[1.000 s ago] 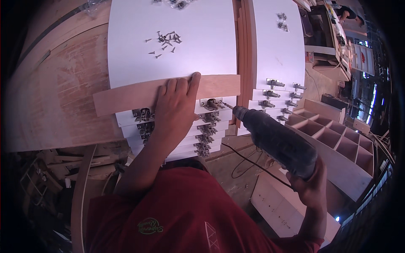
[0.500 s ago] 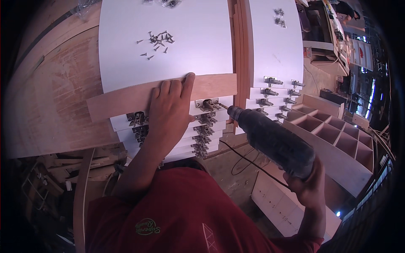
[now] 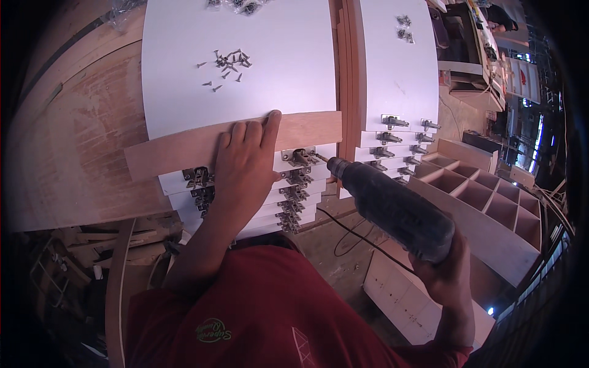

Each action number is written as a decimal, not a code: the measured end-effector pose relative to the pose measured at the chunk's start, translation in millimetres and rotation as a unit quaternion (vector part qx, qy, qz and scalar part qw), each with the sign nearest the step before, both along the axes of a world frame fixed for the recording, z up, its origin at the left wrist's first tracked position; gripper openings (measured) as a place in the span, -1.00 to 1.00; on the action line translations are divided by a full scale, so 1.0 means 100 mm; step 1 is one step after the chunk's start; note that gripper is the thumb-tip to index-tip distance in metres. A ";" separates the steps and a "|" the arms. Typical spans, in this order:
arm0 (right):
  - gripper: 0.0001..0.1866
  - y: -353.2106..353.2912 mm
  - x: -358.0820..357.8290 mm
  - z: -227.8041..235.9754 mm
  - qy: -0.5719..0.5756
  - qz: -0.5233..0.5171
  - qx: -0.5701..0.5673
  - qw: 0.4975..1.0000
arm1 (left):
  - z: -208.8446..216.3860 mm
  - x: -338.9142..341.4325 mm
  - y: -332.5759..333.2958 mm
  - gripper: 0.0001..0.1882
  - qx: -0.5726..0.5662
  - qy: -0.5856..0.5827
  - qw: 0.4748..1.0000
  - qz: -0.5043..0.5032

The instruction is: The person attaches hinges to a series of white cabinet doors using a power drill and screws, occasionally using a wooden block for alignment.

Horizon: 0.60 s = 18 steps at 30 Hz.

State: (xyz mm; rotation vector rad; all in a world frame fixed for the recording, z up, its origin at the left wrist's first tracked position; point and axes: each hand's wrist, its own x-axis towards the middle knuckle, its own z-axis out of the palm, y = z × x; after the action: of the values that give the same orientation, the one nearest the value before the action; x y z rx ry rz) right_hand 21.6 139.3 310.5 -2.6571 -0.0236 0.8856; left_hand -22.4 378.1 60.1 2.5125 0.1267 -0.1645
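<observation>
Hinge (image 3: 302, 157) at near edge of top white panel (image 3: 245, 92), drill (image 3: 392, 208) gripped in right hand (image 3: 445, 273), left hand (image 3: 245, 162) flat w/ fingers together on wood strip (image 3: 184, 150); bit could slip off the screw if strip shifts.

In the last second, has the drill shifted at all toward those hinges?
No. The drill keeps its tip by the same hinge below the wooden strip; the whole picture slid together, so the camera moved.

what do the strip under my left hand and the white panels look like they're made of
Strip: bare wood, likely plywood, with tan visible grain and a matte face. Panels: probably laminated board; smooth, uniform white faces, stacked with thin edges. Core not visible.
</observation>
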 end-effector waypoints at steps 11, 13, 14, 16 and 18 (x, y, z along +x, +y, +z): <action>-0.36 0.16 -0.10 -0.01 -0.004 0.042 -0.054 0.998 | 0.02 0.01 0.00 0.14 -0.004 0.023 1.000 0.001; -0.34 0.18 -0.07 0.01 -0.005 0.059 -0.061 0.996 | 0.01 0.01 0.00 0.11 -0.001 0.019 1.000 -0.003; -0.33 0.20 -0.03 0.02 0.001 0.066 -0.062 0.996 | 0.00 0.01 0.01 0.07 0.006 0.015 1.000 -0.006; -0.33 0.26 0.01 0.04 0.007 0.075 -0.062 0.995 | 0.01 0.00 0.01 0.07 0.010 0.012 1.000 -0.005; -0.44 0.32 0.03 0.04 -0.003 0.032 -0.067 0.997 | 0.01 0.00 0.00 0.07 0.014 0.010 1.000 -0.005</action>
State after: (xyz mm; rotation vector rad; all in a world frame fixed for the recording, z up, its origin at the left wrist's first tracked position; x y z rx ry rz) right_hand 24.3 171.3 314.2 -2.7979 -0.0522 0.9300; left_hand -22.7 378.4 61.0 2.5406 0.1248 -0.1932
